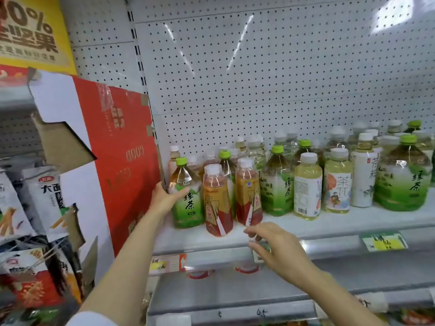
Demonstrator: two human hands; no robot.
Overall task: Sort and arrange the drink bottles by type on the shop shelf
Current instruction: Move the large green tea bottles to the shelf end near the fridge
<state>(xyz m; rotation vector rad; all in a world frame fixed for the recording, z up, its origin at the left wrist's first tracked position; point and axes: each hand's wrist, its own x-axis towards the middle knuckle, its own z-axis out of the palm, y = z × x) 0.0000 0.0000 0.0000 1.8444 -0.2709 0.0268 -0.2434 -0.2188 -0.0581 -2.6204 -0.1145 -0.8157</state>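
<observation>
Shop shelf (329, 225), white, across the centre and right of frame; pegboard back (259, 67) above.

Bottles in a loose mix along the shelf. Left end, lower centre: green tea bottle (187, 196), green cap, upright. Just right of it, two red-label bottles, white caps: front one (217, 203) at the shelf edge, second (248, 191) slightly behind and to the right. Further green-cap bottle (277, 184) right of those, then pale yellow bottle (308, 187), illustrated-label bottle (337, 182), white-label bottle (364, 170). Large green tea bottle (402, 177) at right edge. More bottles in the rows behind, blurred, types not readable.

Left hand (166, 196): against the left side of the leftmost green tea bottle, thumb across its label, fingers behind it out of sight. Grip looks wrapped round the bottle.

Right hand (277, 245): lower centre, in front of the shelf edge, just below the second red-label bottle. Fingers spread and loosely bent, holding nothing, not touching a bottle.

Price tags (383, 241) on the shelf rail. Red carton (122, 161) left of the shelf. Snack bags (28, 198) at far left.
</observation>
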